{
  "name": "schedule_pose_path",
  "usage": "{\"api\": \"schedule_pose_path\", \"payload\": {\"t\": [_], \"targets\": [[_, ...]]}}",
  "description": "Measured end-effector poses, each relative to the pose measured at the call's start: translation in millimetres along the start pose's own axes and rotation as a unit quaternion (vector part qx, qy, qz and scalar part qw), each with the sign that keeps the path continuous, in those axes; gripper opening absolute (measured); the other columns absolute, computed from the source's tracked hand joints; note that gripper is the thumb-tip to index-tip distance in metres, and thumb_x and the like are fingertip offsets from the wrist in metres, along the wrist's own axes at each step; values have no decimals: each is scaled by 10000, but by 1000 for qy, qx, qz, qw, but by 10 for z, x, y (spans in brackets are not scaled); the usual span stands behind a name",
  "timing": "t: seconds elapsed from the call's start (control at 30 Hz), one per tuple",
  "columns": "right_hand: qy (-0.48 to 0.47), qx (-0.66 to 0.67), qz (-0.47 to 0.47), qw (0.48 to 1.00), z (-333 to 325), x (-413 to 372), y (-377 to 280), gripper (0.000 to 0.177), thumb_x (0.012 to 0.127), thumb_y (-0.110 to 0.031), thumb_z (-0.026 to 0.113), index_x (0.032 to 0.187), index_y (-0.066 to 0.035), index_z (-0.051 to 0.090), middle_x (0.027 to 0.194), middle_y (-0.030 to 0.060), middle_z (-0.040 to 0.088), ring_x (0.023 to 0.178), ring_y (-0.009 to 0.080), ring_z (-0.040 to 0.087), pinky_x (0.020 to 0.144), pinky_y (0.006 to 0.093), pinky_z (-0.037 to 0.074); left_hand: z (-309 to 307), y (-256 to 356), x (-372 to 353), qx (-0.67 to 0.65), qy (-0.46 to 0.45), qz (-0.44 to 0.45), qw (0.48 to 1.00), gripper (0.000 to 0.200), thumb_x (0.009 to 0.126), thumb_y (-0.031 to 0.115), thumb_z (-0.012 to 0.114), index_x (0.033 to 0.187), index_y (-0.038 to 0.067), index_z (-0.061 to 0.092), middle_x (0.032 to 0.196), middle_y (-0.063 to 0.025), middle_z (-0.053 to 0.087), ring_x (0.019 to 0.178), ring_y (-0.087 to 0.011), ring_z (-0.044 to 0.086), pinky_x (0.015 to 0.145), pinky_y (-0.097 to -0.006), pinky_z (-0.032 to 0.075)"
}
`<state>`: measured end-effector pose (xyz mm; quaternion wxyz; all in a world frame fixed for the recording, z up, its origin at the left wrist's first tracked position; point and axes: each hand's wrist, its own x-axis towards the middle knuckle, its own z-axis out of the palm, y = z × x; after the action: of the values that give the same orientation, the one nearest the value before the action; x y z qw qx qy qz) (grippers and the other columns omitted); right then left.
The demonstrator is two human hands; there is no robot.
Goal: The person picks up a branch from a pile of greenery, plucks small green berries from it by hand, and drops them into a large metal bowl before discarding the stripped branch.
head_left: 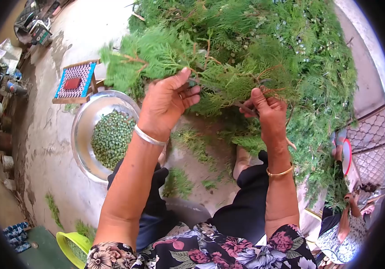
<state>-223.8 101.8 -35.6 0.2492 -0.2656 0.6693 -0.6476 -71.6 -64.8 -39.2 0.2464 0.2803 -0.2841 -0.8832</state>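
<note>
My right hand (pixel 268 110) is closed round the woody stem of a leafy green branch (pixel 232 87), held up in front of me. To its left, my left hand (pixel 167 98) has its thumb and fingers curled together at the foliage; what lies between them is too small to make out. A wide metal basin (pixel 81 148) stands on the floor to the left of my left forearm, partly filled with small green cones (pixel 111 139). Behind both hands rises a large heap of green branches (pixel 309 67).
A woven stool (pixel 76 81) with a red object on it stands beyond the basin. At the lower left is a yellow-green tub (pixel 69 249). Another person (pixel 342 233) sits at the lower right, near a wire mesh fence (pixel 371 145). Loose sprigs (pixel 177 184) lie between my feet.
</note>
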Motion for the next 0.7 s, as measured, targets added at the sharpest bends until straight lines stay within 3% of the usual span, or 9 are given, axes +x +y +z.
{"api": "schedule_pose_path", "payload": {"t": [0.03,0.2,0.27,0.3,0.37,0.5,0.57,0.7], "targets": [[10,25,-12,1000,25,-26,-11,216,892,-210,615,839,-2,635,706,67,648,591,123,610,487,229,464,4,-21,4,7,10,-3,1000,171,867,183,628,971,57,579,881,-110,567,876,-291,570,759,-399,490],[60,55,-83,993,-72,-2,3,112,857,-85,639,936,-5,630,828,52,667,736,117,620,633,239,503,2,-17,-24,-6,2,12,1000,160,875,150,607,984,39,574,920,-116,568,894,-299,578,755,-407,496],[68,190,-57,978,-58,25,-20,193,804,19,632,993,-17,620,905,51,655,797,133,611,705,261,497,29,-41,-37,9,-5,19,1000,155,880,141,598,988,33,572,927,-118,568,909,-302,579,756,-408,499],[70,189,-58,978,-87,28,-18,193,804,19,632,993,-17,620,905,51,655,797,133,611,705,261,497,41,-55,-43,12,1,18,1000,150,882,131,590,987,27,568,929,-122,568,918,-304,580,756,-407,501],[57,303,7,951,-158,37,4,289,750,107,584,1005,-25,616,946,53,634,851,150,602,754,284,492,61,-77,-42,15,6,17,1000,144,885,122,583,985,21,564,931,-125,568,928,-306,580,757,-407,504],[48,369,13,928,-244,48,26,285,732,106,571,983,-22,614,918,46,620,875,172,604,780,304,493,44,-130,5,-7,13,7,1000,148,892,113,571,991,4,557,931,-135,566,927,-308,579,743,-397,508],[-37,389,26,920,-278,40,-31,191,767,37,591,940,-41,612,867,36,618,904,192,605,796,342,499,41,-141,16,-26,15,-5,1000,152,895,111,566,994,-3,555,930,-136,566,930,-308,578,736,-394,509],[-34,421,53,905,-189,-8,-213,75,791,-38,612,857,-72,614,796,12,598,825,208,629,801,366,498,18,-155,14,29,56,-7,998,180,891,116,569,1007,-20,549,926,-156,590,871,-299,600,682,-363,513]]}}
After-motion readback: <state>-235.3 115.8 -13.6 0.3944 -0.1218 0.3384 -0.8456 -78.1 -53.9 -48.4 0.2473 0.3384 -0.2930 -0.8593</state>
